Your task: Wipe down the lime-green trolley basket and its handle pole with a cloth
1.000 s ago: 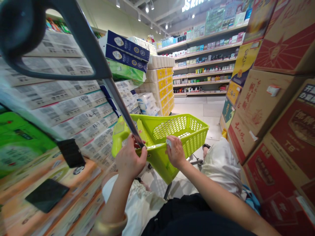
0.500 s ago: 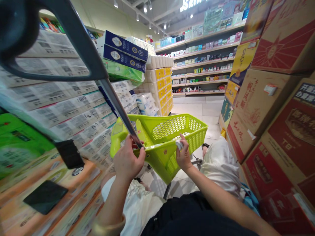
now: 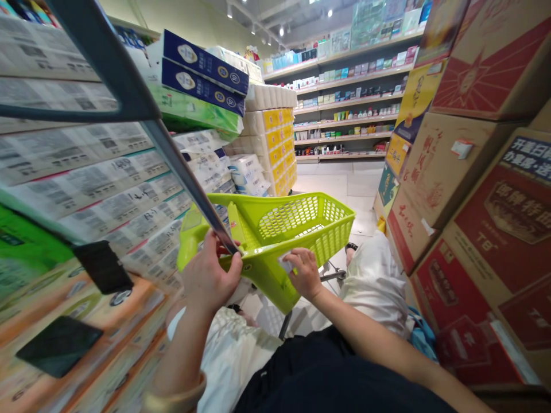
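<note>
A lime-green plastic shopping basket (image 3: 275, 269) with slotted walls stands in front of my lap on a metal frame. A grey metal bar (image 3: 189, 183) slants down from a dark loop handle (image 3: 124, 86) at the upper left to the basket's near rim. My left hand (image 3: 210, 272) is closed around the lower end of that bar, thumb in front and fingers partly hidden behind it. My right hand (image 3: 305, 272) pinches a small white wad (image 3: 286, 263), which looks like a tissue or cloth, against the basket's near outer side.
To the left, a black phone-like object (image 3: 103, 267) and a dark flat tablet-like object (image 3: 59, 346) rest on orange packs (image 3: 86, 298). Wrapped paper packs (image 3: 124, 166) are stacked behind them. Cardboard cartons (image 3: 465, 166) rise close on the right. Stocked shelves (image 3: 344, 80) stand at the back.
My right hand has curled its fingers and moved left along the basket side with the white wad. My left hand keeps its hold on the bar. The view has shifted slightly.
</note>
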A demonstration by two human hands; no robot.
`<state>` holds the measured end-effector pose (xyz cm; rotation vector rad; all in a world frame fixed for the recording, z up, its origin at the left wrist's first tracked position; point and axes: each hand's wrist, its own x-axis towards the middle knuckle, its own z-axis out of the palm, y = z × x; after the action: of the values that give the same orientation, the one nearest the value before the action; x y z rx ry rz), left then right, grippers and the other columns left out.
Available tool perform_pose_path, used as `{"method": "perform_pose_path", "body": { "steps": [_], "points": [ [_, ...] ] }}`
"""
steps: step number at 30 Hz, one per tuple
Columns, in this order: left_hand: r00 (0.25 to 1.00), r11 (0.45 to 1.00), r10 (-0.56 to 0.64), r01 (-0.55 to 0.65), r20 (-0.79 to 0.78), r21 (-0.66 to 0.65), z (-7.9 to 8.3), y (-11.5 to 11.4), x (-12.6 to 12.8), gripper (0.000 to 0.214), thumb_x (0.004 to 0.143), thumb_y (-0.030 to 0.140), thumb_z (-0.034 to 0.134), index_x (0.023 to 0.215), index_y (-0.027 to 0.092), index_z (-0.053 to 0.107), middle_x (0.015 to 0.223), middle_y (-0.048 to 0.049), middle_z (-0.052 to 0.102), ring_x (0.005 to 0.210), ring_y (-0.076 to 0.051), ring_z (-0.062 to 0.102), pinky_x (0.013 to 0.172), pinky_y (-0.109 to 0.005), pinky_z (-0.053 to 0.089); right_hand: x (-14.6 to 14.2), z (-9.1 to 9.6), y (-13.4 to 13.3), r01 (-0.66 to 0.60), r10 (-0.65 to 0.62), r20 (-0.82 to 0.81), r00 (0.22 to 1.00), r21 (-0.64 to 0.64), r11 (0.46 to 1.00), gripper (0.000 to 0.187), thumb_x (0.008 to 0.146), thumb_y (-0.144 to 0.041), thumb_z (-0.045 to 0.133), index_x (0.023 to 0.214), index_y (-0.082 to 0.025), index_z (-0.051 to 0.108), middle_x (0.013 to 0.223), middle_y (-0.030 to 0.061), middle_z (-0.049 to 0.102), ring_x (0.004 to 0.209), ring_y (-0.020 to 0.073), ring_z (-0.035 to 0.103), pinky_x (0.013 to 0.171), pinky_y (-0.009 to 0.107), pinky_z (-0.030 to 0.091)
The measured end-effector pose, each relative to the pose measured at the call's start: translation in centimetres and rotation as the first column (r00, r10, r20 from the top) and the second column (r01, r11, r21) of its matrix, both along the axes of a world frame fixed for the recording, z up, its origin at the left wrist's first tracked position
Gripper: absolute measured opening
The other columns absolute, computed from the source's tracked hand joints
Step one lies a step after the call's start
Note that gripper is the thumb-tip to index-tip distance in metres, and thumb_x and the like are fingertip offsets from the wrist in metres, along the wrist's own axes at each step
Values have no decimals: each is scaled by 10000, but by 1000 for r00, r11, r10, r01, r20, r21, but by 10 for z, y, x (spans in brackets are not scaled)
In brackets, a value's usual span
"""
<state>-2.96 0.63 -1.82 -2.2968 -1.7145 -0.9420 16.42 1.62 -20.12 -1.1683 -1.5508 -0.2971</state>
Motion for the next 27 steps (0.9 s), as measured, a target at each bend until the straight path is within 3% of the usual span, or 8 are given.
{"method": "perform_pose_path", "body": {
  "steps": [4, 9, 13, 16, 18, 20, 22, 27],
  "points": [
    [1000, 1000, -6, 6, 11, -14, 2, 0, 1, 456, 800, 385, 503, 1219, 211, 462, 954, -14, 747, 818, -222, 708, 670, -310, 491, -1, -3, 2, 98, -113, -231, 966, -76, 992, 345, 720, -59, 527, 1021, -223, 562, 986, 64, 466, 947, 223, 514, 845, 381, 491],
    [1000, 1000, 15, -15, 17, -3, 1, 1, 2, 451, 806, 366, 523, 1228, 216, 471, 948, -19, 738, 810, -231, 703, 691, -334, 502, -26, 0, 1, -142, 136, -78, 988, -85, 986, 459, 626, -28, 563, 1036, -236, 574, 1015, 58, 452, 939, 207, 516, 830, 331, 514],
    [998, 991, -46, 41, 34, 123, -7, -2, 0, 546, 822, 313, 529, 1339, 179, 417, 1016, -73, 707, 898, -258, 682, 780, -386, 522, -12, 3, 2, -97, 91, -76, 993, -84, 992, 416, 649, -41, 576, 1013, -241, 595, 1004, 54, 464, 937, 209, 518, 821, 340, 512],
    [983, 881, -164, 107, 85, 461, -15, -9, -1, 733, 773, 240, 587, 1435, 116, 297, 1239, -176, 581, 1149, -316, 566, 952, -465, 472, 0, 8, 3, -21, 12, -145, 989, -57, 998, 402, 683, -59, 580, 1045, -233, 590, 1020, 61, 469, 972, 214, 516, 855, 354, 503],
    [965, 790, -262, 197, 29, 580, -19, -15, 3, 697, 753, 177, 595, 1409, 151, 361, 1277, -167, 537, 1214, -317, 504, 1022, -477, 424, -2, 9, 3, -38, 32, -131, 991, -43, 998, 398, 701, -67, 586, 1064, -229, 594, 1035, 65, 476, 974, 211, 516, 867, 348, 499],
    [927, 792, -363, 360, -92, 494, -21, -17, 12, 604, 773, 133, 556, 1359, 203, 431, 1274, -134, 535, 1201, -283, 514, 1034, -441, 421, -8, 4, 1, -89, 86, -50, 995, -45, 995, 391, 710, -60, 590, 1061, -230, 612, 1035, 64, 495, 961, 205, 516, 871, 337, 494],
    [891, 842, -408, 452, -200, 295, -22, -15, 24, 546, 804, 131, 504, 1342, 208, 450, 1289, -124, 536, 1200, -261, 523, 1027, -408, 428, -13, -7, -1, -110, 115, 59, 992, -83, 990, 370, 716, -48, 592, 1032, -233, 638, 1009, 59, 523, 939, 202, 515, 857, 327, 491],
    [859, 949, -257, 311, -443, 52, -34, 3, 45, 486, 798, 149, 465, 1275, 126, 551, 1187, -158, 631, 1142, -297, 564, 1054, -458, 355, -14, -22, -3, -88, 125, 202, 971, -182, 979, 242, 780, -68, 592, 924, -243, 677, 960, 51, 562, 873, 185, 513, 793, 301, 479]
  ]
}}
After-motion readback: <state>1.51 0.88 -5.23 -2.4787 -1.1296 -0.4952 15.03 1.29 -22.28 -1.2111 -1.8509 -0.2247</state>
